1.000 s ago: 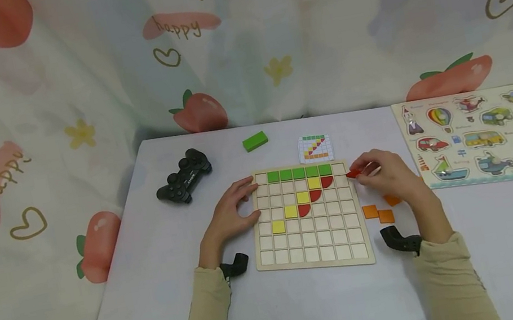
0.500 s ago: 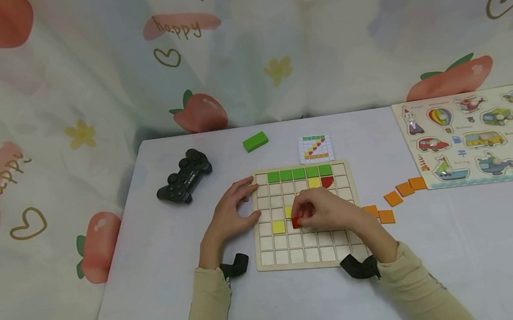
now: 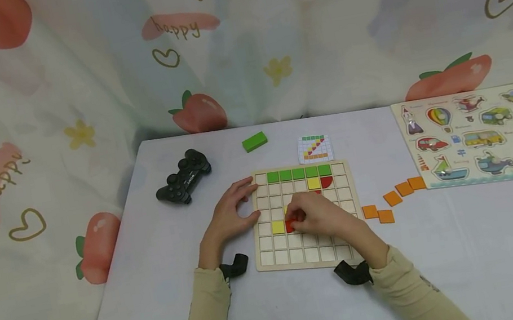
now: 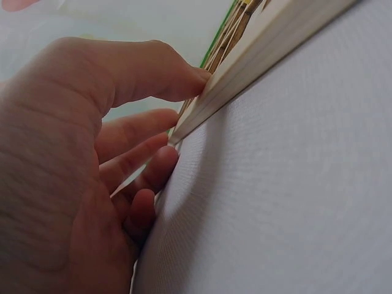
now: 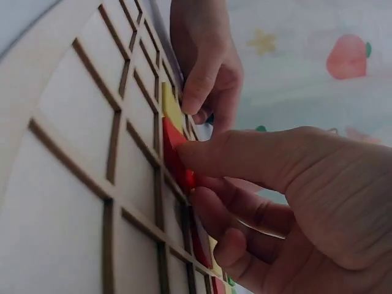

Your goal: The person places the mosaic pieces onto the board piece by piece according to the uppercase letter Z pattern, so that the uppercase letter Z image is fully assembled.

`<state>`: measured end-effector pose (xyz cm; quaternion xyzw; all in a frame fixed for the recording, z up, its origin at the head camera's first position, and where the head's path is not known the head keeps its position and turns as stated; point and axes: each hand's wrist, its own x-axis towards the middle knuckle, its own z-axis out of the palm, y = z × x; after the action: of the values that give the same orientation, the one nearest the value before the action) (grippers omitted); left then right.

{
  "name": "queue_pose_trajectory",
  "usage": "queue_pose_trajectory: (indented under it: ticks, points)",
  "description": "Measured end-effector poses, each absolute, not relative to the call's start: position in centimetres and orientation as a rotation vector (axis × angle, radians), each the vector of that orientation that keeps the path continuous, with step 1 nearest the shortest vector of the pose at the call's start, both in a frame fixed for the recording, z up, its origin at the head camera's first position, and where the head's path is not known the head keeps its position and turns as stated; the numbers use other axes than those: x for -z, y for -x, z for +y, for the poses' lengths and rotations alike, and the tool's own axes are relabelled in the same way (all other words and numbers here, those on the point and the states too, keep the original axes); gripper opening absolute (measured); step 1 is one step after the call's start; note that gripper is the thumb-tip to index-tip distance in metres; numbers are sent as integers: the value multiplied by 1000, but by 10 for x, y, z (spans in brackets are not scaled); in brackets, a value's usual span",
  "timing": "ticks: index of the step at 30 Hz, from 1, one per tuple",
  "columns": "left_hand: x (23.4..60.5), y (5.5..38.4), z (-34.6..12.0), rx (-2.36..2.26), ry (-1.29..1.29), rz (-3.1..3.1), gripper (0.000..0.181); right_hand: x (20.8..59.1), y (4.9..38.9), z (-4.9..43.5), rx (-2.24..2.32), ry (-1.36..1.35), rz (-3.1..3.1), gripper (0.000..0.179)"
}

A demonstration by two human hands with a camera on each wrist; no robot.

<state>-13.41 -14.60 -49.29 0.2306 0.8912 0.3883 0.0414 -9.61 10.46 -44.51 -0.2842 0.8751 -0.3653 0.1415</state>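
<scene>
A wooden grid board lies in front of me. Along its top row sit several green square tiles, and yellow squares run diagonally below them. My right hand pinches a red tile between thumb and fingers, at the cell just right of the lowest yellow square. Another red tile with a rounded edge lies in the upper right; my right hand covers part of the diagonal. At the board's left edge, the thumb and fingertips of my left hand touch the wooden rim.
Several orange squares lie right of the board. Behind it are a pattern card and a green block. A black game controller lies back left, a picture puzzle board back right.
My right hand has come from beyond the board's right edge, carrying the red tile leftward to the cell beside the lowest yellow square. My left hand has stayed at the rim.
</scene>
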Motion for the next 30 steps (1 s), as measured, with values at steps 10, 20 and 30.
queue_pose_trajectory:
  ticks: [10, 20, 30]
  points:
    - [495, 135, -146, -1199, -720, 2734, 58, 445, 94, 99, 993, 841, 2569, 8]
    - [495, 136, -145, -1200, -698, 2729, 58, 423, 106, 145, 1108, 736, 2616, 17]
    - [493, 133, -146, -1189, -698, 2735, 59, 397, 106, 256, 915, 168, 2751, 30]
